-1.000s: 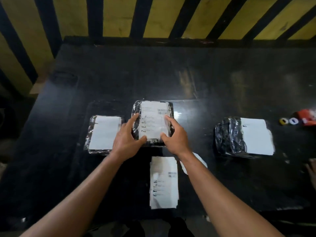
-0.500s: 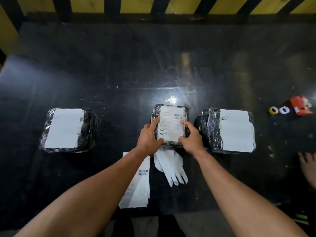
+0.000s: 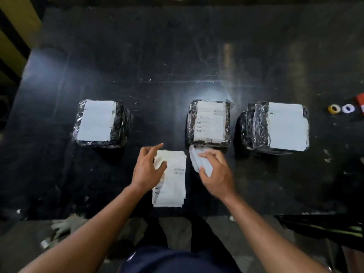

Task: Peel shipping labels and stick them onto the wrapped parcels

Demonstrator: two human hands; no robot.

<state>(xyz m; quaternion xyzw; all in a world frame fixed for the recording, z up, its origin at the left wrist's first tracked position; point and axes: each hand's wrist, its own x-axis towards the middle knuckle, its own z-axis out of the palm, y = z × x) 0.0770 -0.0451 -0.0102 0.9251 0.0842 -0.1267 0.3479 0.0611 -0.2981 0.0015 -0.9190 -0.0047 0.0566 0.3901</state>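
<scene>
Table (image 3: 177, 56): black, scuffed and glossy, carrying all items listed below.
Left parcel (image 3: 120, 123): wrapped in black film, a blank white label across its top; it stands well apart from the other two.
Middle parcel (image 3: 208, 123): black film wrap, with a printed shipping label (image 3: 211, 123) stuck flat on top, barcode and text lines visible.
Right parcel (image 3: 254, 127): the largest of the three, just beside the middle parcel, a white label covering its right part.
Label stack (image 3: 175, 184): loose printed sheets lying at the near edge of the table, in front of the gap between the left and middle parcels.
Left hand (image 3: 146, 170): released, fingers spread, resting on the left side of the label stack, thumb lying on the top sheet.
Backing paper (image 3: 199, 162): crumpled white strips just in front of the middle parcel.
Right hand (image 3: 216, 172): grasping the backing paper, fingers curled round it.
Tape rolls: one yellow (image 3: 334, 108), one white (image 3: 348, 108), side by side near the far right edge of the table.
Red object (image 3: 360, 103): cut off by the frame edge, just right of the tape rolls; kind cannot be told.
</scene>
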